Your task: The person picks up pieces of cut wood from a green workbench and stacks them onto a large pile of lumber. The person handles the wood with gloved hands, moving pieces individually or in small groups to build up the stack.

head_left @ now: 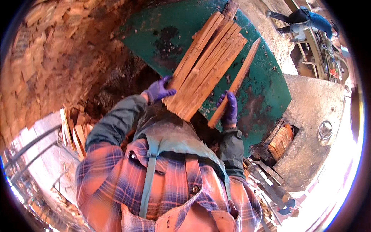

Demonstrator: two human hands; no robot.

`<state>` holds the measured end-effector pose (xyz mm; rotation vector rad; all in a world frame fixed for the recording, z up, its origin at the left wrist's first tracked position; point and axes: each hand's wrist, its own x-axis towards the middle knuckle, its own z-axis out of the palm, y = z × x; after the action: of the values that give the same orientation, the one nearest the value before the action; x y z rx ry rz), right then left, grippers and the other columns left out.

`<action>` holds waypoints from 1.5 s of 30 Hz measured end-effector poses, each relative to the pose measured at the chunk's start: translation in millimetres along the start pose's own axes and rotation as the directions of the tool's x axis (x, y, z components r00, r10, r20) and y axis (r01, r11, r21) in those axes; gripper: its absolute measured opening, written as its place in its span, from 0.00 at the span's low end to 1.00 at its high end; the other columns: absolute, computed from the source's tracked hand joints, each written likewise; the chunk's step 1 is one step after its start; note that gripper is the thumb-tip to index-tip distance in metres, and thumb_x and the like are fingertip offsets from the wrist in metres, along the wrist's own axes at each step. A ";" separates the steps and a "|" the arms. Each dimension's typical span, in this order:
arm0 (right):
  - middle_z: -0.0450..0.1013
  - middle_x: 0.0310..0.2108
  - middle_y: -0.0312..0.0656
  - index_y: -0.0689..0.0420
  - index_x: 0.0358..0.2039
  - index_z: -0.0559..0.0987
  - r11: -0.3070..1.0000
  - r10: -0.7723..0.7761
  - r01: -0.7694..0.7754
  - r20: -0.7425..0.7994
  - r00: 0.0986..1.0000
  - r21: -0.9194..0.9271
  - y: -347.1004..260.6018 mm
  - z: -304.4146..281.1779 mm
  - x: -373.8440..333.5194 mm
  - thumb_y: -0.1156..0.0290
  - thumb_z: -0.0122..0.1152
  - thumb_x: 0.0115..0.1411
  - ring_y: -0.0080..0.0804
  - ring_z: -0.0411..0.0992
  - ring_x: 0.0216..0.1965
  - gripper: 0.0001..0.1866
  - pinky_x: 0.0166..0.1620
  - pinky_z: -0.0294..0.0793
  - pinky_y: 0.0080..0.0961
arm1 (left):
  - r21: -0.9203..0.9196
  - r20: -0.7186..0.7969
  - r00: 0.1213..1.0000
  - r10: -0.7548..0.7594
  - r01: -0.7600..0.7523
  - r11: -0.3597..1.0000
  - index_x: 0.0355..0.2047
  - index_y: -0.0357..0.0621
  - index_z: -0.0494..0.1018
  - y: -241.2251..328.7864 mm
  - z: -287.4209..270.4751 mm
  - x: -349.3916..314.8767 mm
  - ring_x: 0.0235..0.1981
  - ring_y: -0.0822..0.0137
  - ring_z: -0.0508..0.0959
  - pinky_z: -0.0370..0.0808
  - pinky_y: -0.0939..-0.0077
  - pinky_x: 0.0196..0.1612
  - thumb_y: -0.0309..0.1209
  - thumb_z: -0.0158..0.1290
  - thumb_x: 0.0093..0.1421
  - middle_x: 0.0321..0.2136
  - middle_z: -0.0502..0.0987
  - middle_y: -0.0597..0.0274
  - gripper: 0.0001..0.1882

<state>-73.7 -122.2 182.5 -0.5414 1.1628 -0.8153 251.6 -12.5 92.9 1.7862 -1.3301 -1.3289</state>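
Observation:
Several long, rough wooden strips (208, 65) lie side by side in a slanting stack on a green metal table (266, 89). My left hand (157, 91), in a purple glove, rests against the stack's left edge near its close end, with fingers spread. To the right of the stack, a narrow wooden strip (243, 73) lies apart from the others, tilted the same way. My right hand (230, 108), gloved likewise, grips this strip near its lower end, with fingers on both sides of it. The undersides of both hands are hidden.
A big heap of wood pieces (58, 65) fills the left. Another wood stack (281, 142) sits at lower right, beside a grey surface with a round metal wheel (325, 130). At top right a person (309, 21) bends near a workbench. Split wood (77, 135) stands by my left elbow.

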 end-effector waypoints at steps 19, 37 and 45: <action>0.76 0.36 0.42 0.65 0.46 0.76 0.831 0.230 0.004 0.351 0.908 -0.556 29.0 135.8 -18.6 0.50 0.75 0.49 0.28 0.74 0.32 0.34 0.35 0.75 0.26 | -0.903 -0.046 0.956 -0.289 0.084 0.421 0.61 0.39 0.63 87.8 40.2 -121.6 0.43 0.64 0.78 0.77 0.66 0.47 0.36 0.63 0.57 0.45 0.76 0.58 0.34; 0.76 0.44 0.40 0.57 0.57 0.72 0.489 0.856 0.197 0.511 0.082 -0.850 142.5 226.4 -150.3 0.58 0.57 0.66 0.29 0.74 0.44 0.23 0.46 0.76 0.30 | -0.542 -0.586 0.293 -0.756 -0.835 0.096 0.45 0.40 0.71 99.2 100.0 -383.1 0.29 0.66 0.78 0.78 0.74 0.33 0.34 0.61 0.58 0.28 0.75 0.60 0.18; 0.75 0.48 0.42 0.61 0.51 0.75 0.801 0.438 0.092 0.683 0.584 -0.592 76.7 122.2 -80.1 0.69 0.60 0.64 0.31 0.73 0.48 0.17 0.54 0.72 0.28 | -0.609 -0.426 0.509 -0.748 -0.773 -0.178 0.62 0.40 0.62 -87.7 57.8 -406.5 0.56 0.60 0.72 0.69 0.63 0.57 0.44 0.49 0.66 0.55 0.72 0.48 0.29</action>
<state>49.3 -16.2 211.6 -1.1376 0.5465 0.0666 221.9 401.7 154.8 0.6247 0.6308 -0.5161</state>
